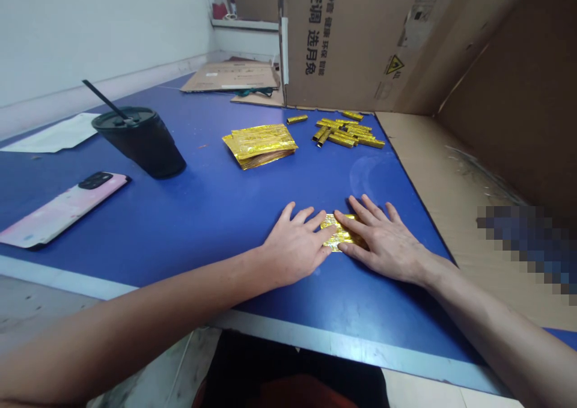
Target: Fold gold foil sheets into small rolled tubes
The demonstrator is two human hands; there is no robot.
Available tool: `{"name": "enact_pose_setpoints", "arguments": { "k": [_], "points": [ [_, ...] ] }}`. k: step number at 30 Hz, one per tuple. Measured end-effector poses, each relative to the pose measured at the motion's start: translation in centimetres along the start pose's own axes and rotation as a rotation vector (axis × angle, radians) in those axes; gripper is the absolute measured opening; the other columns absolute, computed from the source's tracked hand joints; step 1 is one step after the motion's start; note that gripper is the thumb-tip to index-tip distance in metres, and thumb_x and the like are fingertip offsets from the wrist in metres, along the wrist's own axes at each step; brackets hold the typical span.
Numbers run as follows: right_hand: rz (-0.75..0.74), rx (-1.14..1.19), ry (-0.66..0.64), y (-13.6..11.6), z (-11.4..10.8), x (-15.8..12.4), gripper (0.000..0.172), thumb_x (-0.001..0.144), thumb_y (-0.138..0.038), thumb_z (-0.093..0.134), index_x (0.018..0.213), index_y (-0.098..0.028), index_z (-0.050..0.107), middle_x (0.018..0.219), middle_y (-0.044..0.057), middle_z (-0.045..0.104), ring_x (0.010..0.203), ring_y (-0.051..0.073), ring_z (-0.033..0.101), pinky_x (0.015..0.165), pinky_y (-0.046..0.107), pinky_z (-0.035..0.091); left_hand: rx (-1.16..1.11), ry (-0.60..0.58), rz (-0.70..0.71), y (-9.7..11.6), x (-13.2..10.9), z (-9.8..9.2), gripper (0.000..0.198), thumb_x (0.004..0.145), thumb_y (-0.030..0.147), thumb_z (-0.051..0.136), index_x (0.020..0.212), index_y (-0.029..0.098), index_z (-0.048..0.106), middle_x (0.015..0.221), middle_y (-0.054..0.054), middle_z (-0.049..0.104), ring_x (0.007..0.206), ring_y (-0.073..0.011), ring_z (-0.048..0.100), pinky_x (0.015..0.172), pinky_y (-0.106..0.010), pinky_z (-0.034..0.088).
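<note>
A sheet of shiny gold foil paper (336, 235) lies flat on the blue table near its front edge. My left hand (295, 243) rests on the sheet's left end, fingers spread. From the other side my right hand (383, 237) presses down on the right part, its fingers also spread and partly hiding the sheet. Beyond the hands sits a stack of gold foil sheets (261, 143). To the right of that stack is a loose pile of rolled gold foil tubes (347, 133), with one single tube (297, 119) lying apart.
A dark cup with a straw (139, 143) and a pink-white phone (67, 207) stand at the left, near a white paper (51, 133). Flattened cardboard (229, 76) lies at the back. A large printed cardboard box (351, 47) walls off the back right.
</note>
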State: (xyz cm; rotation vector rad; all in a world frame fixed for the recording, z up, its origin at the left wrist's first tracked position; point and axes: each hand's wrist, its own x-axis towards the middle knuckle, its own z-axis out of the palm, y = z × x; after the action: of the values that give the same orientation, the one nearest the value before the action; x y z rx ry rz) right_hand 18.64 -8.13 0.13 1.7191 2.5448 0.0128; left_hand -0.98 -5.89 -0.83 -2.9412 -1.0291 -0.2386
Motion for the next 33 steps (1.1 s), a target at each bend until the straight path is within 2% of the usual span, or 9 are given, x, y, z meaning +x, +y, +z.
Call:
{"name": "enact_pose_setpoints", "arguments": {
  "k": [5,9,14,19,23,26,30,33],
  "points": [
    [-0.051,-0.052,0.067,-0.4,-0.1,-0.2,0.057,0.086,-0.050,0.028,0.132,-0.017,0.037,0.141,0.012,0.028,0.130,0.032,0.017,0.095,0.065,0.015,-0.069,-0.060,0.029,-1.3,0.6,0.1,0.039,0.086,0.030,0.036,0.125,0.025,0.041,0.136,-0.003,0.038,0.125,-0.0282,0.031,0.097,-0.057,0.021],
    [-0.121,-0.042,0.078,-0.8,-0.2,-0.4,0.051,0.089,-0.042,0.029,0.131,-0.014,0.036,0.138,0.009,0.035,0.128,0.029,0.025,0.096,0.065,0.015,-0.065,-0.069,0.045,-2.4,1.1,0.2,0.042,0.086,0.023,0.033,0.127,0.024,0.038,0.138,-0.003,0.035,0.127,-0.0275,0.027,0.097,-0.057,0.022],
    [-0.150,-0.062,0.116,-1.1,-0.3,-0.7,0.046,0.088,-0.036,0.033,0.127,-0.013,0.042,0.136,0.009,0.037,0.127,0.029,0.027,0.097,0.065,0.014,-0.008,-0.052,0.129,-2.6,1.2,0.4,0.042,0.083,0.017,0.035,0.125,0.016,0.042,0.138,-0.006,0.035,0.130,-0.0255,0.021,0.101,-0.050,0.021],
    [-0.165,-0.049,0.121,-1.3,-0.4,-0.9,0.047,0.087,-0.037,0.035,0.127,-0.013,0.042,0.137,0.009,0.036,0.128,0.029,0.027,0.097,0.064,0.015,-0.046,-0.069,0.250,-2.8,1.3,0.9,0.043,0.083,0.009,0.035,0.124,0.015,0.042,0.135,-0.004,0.040,0.127,-0.0170,0.030,0.104,-0.035,0.023],
    [-0.166,-0.028,0.085,-1.3,-0.5,-1.0,0.051,0.087,-0.038,0.035,0.131,-0.012,0.036,0.134,0.010,0.040,0.126,0.028,0.031,0.098,0.063,0.016,-0.057,-0.095,0.242,-2.6,1.2,0.7,0.041,0.084,0.009,0.034,0.123,0.020,0.042,0.136,-0.002,0.038,0.127,-0.0181,0.031,0.102,-0.039,0.025],
    [-0.164,-0.050,0.067,-1.2,-0.6,-1.0,0.053,0.086,-0.041,0.036,0.129,-0.011,0.039,0.135,0.010,0.039,0.126,0.029,0.030,0.099,0.062,0.016,-0.046,-0.117,0.182,-1.9,0.5,0.4,0.040,0.088,0.022,0.034,0.128,0.018,0.036,0.139,-0.005,0.032,0.129,-0.0233,0.027,0.101,-0.048,0.022],
    [-0.155,-0.074,0.049,-1.4,-0.7,-1.0,0.057,0.085,-0.044,0.037,0.130,-0.009,0.037,0.135,0.010,0.038,0.126,0.030,0.029,0.099,0.062,0.017,-0.046,-0.108,0.164,-0.8,-1.0,0.2,0.069,0.082,0.059,0.033,0.134,0.013,0.025,0.142,-0.014,0.022,0.130,-0.0305,0.019,0.099,-0.056,0.017],
    [-0.150,-0.075,0.042,-1.4,-0.7,-1.0,0.058,0.085,-0.045,0.037,0.131,-0.010,0.036,0.136,0.011,0.038,0.126,0.030,0.030,0.099,0.062,0.017,-0.050,-0.114,0.191,-0.5,-1.8,0.1,0.077,0.079,0.065,0.030,0.135,0.013,0.022,0.142,-0.014,0.021,0.131,-0.0307,0.018,0.099,-0.055,0.017]
  ]
}}
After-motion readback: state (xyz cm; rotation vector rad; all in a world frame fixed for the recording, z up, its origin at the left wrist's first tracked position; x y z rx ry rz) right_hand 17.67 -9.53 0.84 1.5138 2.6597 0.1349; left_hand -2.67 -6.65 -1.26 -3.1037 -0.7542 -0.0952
